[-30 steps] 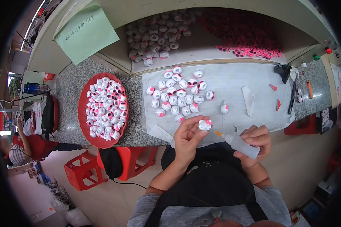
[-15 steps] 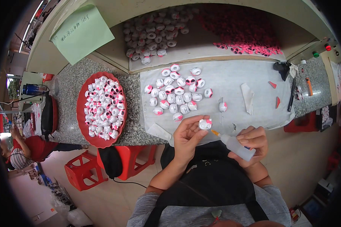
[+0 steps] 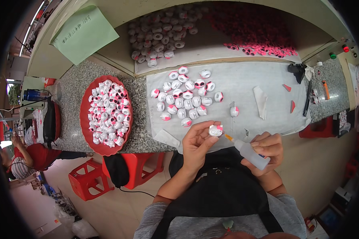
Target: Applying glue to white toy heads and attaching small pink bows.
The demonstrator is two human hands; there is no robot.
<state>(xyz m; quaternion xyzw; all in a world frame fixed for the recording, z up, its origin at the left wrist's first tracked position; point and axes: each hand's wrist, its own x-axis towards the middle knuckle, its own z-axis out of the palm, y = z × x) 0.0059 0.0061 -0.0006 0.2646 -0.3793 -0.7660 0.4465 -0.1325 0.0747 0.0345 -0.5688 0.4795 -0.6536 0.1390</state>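
Note:
Between the thumb and fingers of my left hand (image 3: 196, 146) is a small white figurine head (image 3: 215, 130) with pink on it, held above the front edge of the bench. My right hand (image 3: 268, 150) grips a translucent squeeze bottle (image 3: 251, 154), tilted so that its thin orange-yellow nozzle (image 3: 229, 137) points at the head's right side. Whether the tip touches it, I cannot tell. Beyond my hands, several similar pink-and-white heads (image 3: 188, 104) lie grouped on white paper (image 3: 235, 79). One single head (image 3: 234, 111) sits apart, nearer the bottle.
Left of the paper, a red scalloped tray (image 3: 84, 115) is heaped with pink-and-white pieces. White heads (image 3: 159, 40) and small pink parts (image 3: 263, 49) fill the shelf behind. Paper scraps (image 3: 260, 102) and a black pen-like tool (image 3: 307, 99) lie rightward. Red stools (image 3: 88, 181) stand below; another person (image 3: 32, 157) is far left.
The bottle's nozzle has shifted slightly to the right, a little away from the head. My left hand keeps its hold, almost still.

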